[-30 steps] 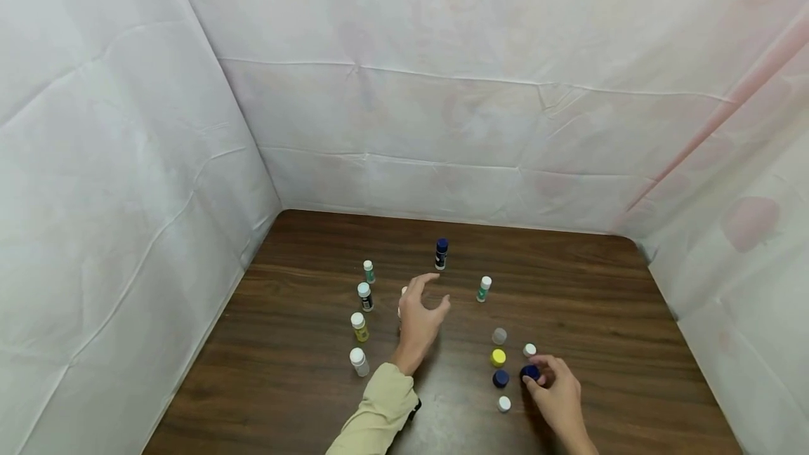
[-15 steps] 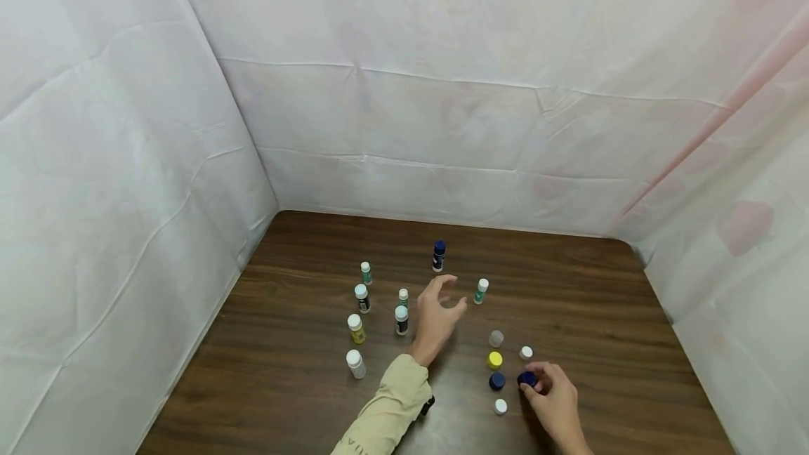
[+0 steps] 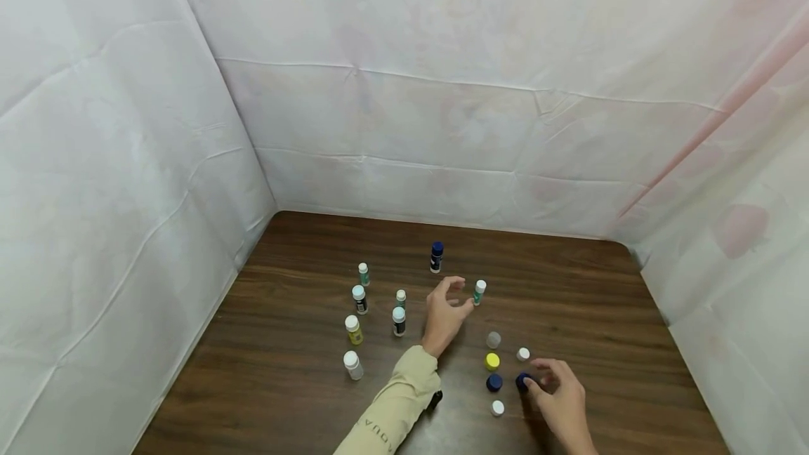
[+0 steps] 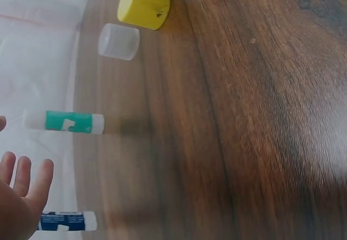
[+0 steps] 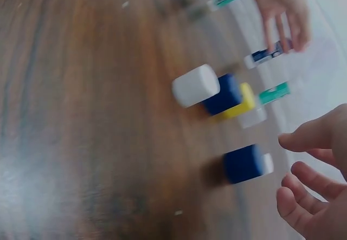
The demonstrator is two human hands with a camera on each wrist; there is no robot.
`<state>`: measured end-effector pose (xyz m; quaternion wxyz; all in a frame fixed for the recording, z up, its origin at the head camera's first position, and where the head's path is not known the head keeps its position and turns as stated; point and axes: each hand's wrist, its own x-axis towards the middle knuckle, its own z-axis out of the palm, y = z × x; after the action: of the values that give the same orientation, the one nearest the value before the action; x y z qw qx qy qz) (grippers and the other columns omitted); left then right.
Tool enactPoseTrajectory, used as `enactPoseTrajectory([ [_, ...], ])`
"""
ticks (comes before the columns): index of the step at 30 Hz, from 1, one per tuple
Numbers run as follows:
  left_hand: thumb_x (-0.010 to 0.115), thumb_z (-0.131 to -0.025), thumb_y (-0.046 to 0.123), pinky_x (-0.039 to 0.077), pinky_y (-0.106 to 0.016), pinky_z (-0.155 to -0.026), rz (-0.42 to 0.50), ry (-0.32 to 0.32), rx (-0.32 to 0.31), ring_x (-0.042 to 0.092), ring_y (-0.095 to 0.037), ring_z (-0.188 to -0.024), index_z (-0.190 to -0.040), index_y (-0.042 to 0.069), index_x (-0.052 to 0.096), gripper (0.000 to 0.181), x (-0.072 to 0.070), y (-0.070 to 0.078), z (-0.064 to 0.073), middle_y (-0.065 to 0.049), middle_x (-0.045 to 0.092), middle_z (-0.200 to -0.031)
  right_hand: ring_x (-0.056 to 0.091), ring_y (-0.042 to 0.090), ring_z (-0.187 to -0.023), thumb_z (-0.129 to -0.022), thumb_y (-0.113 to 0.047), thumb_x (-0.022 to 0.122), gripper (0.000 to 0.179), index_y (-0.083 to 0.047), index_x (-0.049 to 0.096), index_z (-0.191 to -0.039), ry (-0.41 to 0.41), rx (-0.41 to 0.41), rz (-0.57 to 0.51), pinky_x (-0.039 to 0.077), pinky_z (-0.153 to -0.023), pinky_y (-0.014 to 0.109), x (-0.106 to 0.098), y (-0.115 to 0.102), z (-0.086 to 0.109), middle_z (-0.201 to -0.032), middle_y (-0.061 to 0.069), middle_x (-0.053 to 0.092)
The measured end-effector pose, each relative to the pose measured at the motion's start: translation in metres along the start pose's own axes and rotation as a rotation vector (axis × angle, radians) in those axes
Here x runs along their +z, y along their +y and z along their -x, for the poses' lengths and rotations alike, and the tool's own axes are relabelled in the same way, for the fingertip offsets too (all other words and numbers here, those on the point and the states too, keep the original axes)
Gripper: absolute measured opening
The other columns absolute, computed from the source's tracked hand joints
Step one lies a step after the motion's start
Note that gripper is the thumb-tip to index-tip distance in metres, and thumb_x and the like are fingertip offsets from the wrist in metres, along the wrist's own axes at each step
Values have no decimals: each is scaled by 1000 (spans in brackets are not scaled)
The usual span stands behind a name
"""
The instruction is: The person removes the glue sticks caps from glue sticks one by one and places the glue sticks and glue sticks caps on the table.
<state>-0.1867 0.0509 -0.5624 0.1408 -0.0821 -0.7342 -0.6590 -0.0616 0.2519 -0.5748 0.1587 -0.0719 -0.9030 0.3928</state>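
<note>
My left hand [image 3: 445,316] reaches over the middle of the table with fingers and thumb spread, holding nothing. Just past its thumb stands a small bottle with a green label and white cap [image 3: 479,293]; the left wrist view shows a gap between this bottle [image 4: 69,122] and the hand [image 4: 24,205]. Farther back stands a navy-labelled bottle with a blue cap [image 3: 436,258]. At the right, my right hand [image 3: 561,397] hovers beside a dark blue cap [image 3: 522,381]. In the right wrist view its fingers are parted and apart from that cap [image 5: 241,164].
Beside the right hand sit a clear cap [image 3: 494,340], a yellow cap [image 3: 492,361], another blue cap [image 3: 494,383] and white caps [image 3: 497,408]. Several capped bottles, including a yellowish one [image 3: 354,330], stand in two rows at the left. White curtains [image 3: 404,181] border the table.
My left hand has moved right, away from the left bottles and close to the green-labelled bottle. My right hand has let go of the dark blue cap, its fingers drawing slightly away.
</note>
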Motion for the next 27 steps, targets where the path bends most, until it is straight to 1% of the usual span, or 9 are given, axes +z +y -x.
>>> enactPoseTrajectory([
  [5,74,-73,-1,52,-51,-76,-1,-4,-39,59,-41,-98,-107,8,64,36,9,-11,-2,-17,64,-104,58,12,-71,-65,9,80,34,-9,69,-92,43,-8,-79,47,-54,19,-9,-16,-3,-91,3,64],
  [7,74,-73,-1,52,-50,-76,0,-13,-61,60,-40,-97,-107,5,63,36,12,-16,-3,-21,64,-105,60,13,-73,-66,9,79,34,-10,68,-93,43,-19,-109,48,-55,18,-13,-23,-4,-92,4,63],
  [9,74,-72,-1,53,-49,-76,1,-15,-75,60,-39,-97,-107,2,63,37,16,-21,-5,-22,63,-105,61,14,-74,-68,8,79,34,-10,68,-94,38,-31,-137,49,-56,18,-16,-31,-6,-93,3,63],
  [13,73,-71,-2,53,-47,-75,11,3,-88,61,-36,-95,-108,-2,62,38,22,-29,-9,-19,64,-103,63,16,-76,-70,7,78,34,-9,67,-98,18,-60,-176,51,-59,20,-21,-48,-12,-94,1,61],
  [16,74,-71,-3,54,-46,-73,5,17,-85,62,-32,-92,-106,0,63,36,27,-33,-12,-14,65,-100,62,14,-80,-71,7,77,33,-7,66,-100,12,-79,-202,51,-60,20,-24,-58,-19,-96,1,60],
  [19,74,-71,-4,54,-45,-73,5,14,-88,62,-30,-91,-103,1,64,35,30,-34,-14,-12,65,-98,60,14,-82,-71,7,77,34,-8,66,-100,19,-100,-217,51,-62,19,-24,-65,-26,-96,1,60],
  [22,75,-70,-6,53,-47,-75,15,19,-85,62,-32,-90,-100,0,64,33,33,-36,-17,-12,65,-96,61,19,-82,-72,7,77,33,-8,67,-99,23,-133,-241,52,-61,20,-23,-71,-33,-96,0,60],
  [25,75,-68,-6,51,-48,-77,13,22,-81,62,-34,-89,-97,1,64,31,34,-38,-19,-13,66,-92,61,19,-82,-73,6,77,32,-7,66,-100,17,-164,-253,52,-61,20,-21,-75,-38,-97,2,60],
  [27,76,-69,-4,50,-49,-78,2,13,-80,62,-34,-88,-95,2,65,29,35,-39,-20,-12,66,-90,61,18,-82,-73,6,76,32,-7,66,-101,10,-181,-259,52,-61,21,-20,-76,-42,-98,5,61],
])
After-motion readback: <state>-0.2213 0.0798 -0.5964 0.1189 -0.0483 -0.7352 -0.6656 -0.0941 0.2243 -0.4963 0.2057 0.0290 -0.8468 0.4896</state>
